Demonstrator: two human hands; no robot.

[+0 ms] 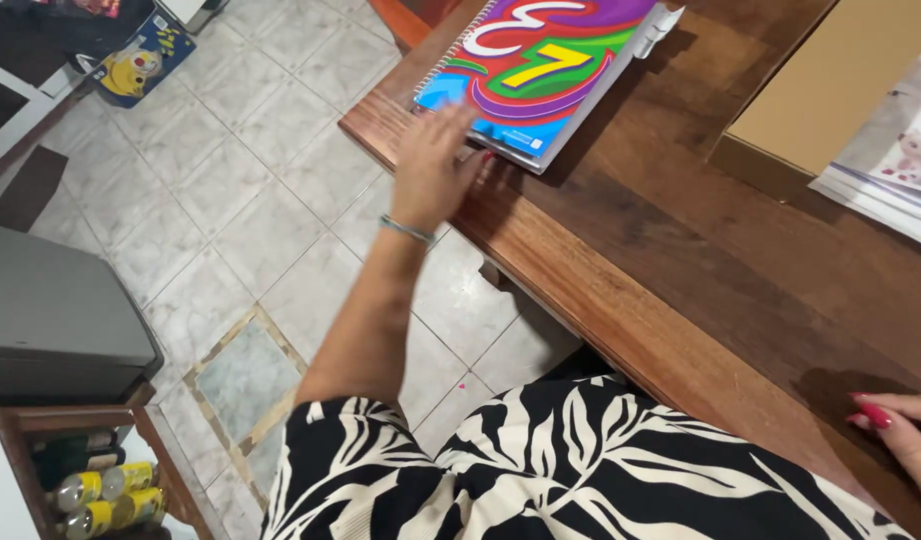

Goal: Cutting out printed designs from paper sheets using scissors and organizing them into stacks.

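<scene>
A thick spiral-bound notebook [541, 65] with a bright multicoloured cover lies near the far left corner of a dark wooden table [701, 250]. My left hand [433, 165] reaches out to it, fingers spread, touching the notebook's near edge; a thin bracelet circles the wrist. My right hand [906, 440] rests at the lower right on the table's near edge, only a few fingers with red nails showing, holding nothing. My black-and-white patterned clothing fills the bottom of the view.
A flat brown cardboard piece [831, 90] and a stack of printed sheets [891, 165] lie at the table's far right. Left of the table is grey tiled floor [221, 200], a grey box-shaped unit [51, 320] and a wooden shelf with bottles [96, 490].
</scene>
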